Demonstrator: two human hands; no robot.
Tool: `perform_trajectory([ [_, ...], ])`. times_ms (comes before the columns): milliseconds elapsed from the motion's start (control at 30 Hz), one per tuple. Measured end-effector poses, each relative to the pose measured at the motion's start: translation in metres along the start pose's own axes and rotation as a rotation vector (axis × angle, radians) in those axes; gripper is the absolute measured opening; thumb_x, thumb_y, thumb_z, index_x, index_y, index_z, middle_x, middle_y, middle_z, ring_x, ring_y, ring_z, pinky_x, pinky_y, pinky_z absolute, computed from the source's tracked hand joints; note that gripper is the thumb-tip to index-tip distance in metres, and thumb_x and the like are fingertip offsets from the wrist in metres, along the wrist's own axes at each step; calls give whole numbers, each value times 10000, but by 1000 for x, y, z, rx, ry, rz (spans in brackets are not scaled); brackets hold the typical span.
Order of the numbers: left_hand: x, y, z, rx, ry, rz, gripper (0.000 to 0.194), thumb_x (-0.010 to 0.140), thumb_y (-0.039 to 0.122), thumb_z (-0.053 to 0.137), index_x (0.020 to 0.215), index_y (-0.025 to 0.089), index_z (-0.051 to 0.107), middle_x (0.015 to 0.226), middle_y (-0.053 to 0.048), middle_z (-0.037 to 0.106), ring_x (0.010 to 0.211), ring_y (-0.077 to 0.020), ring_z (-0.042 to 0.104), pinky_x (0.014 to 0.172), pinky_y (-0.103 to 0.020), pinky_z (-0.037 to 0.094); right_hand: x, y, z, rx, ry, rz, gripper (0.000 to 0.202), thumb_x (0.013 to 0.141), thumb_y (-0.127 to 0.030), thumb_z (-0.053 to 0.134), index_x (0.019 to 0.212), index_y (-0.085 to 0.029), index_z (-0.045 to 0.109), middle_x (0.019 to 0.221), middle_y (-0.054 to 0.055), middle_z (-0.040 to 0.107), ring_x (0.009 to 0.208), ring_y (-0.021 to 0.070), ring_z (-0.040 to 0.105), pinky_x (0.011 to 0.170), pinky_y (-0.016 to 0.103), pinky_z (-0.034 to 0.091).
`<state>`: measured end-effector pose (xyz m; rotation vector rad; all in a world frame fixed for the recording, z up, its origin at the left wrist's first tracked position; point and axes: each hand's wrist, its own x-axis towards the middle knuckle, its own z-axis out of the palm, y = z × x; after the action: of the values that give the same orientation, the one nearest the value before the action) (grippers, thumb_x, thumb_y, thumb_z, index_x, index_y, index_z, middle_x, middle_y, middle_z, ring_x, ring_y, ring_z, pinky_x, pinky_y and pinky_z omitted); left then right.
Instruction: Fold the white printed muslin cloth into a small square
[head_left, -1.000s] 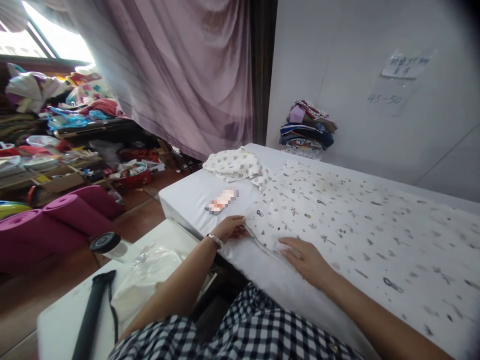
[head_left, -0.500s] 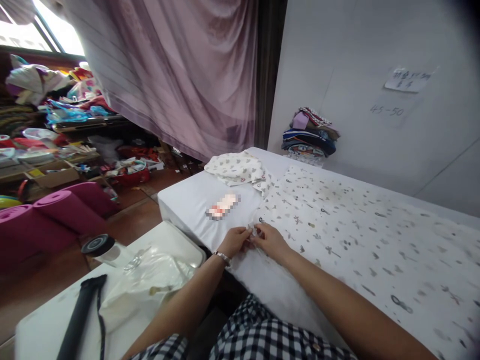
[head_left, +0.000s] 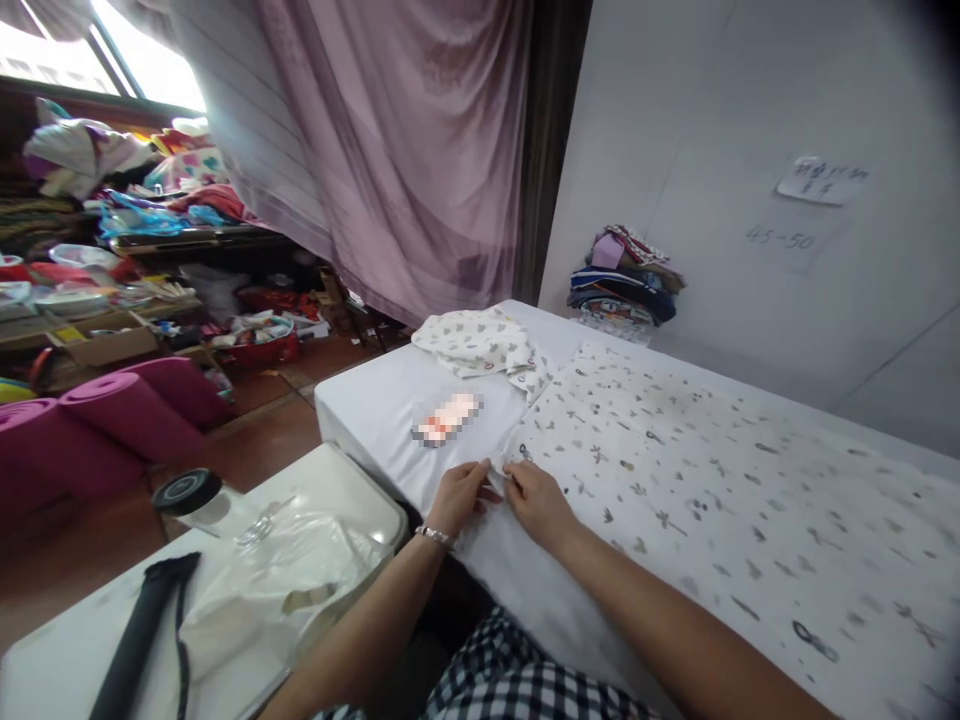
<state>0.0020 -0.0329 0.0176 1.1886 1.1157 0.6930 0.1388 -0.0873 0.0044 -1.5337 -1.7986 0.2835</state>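
White desk (head_left: 375, 400), mid-frame: both hands now meet at the cloth's (head_left: 675, 470) near corner.
Left hand (head_left: 463, 492) and right hand (head_left: 534, 497), apart a second ago, pinch its edge together.

On the white wall (head_left: 750, 120), the handwritten number "45-50" (head_left: 780, 238) could be read; the paper note (head_left: 822, 180) above it carried writing too blurred to read.

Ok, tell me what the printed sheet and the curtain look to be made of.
Printed sheet: soft matte woven cloth, probably cotton; it lies flat and creases where both hands pinch its corner. Curtain: thin mauve fabric, likely synthetic; light shows through its hanging folds.
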Motion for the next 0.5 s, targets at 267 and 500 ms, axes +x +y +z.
perform_trajectory([
  [267,-2,0,-5,-127,33,-20,394,624,526,657,631,145,557,545,-6,559,521,-146,580,487,-240,468,1,-9,6,26,34,73,178,814,-121,467,924,-192,587,897,42,639,842,163,581,779,272,441],
  [500,3,-7,-6,99,-22,31,456,605,607,640,634,158,564,520,12,535,516,-139,537,497,-226,427,-3,-17,11,-113,-101,72,138,810,-154,472,907,-183,566,876,35,617,823,164,567,734,256,432],
])
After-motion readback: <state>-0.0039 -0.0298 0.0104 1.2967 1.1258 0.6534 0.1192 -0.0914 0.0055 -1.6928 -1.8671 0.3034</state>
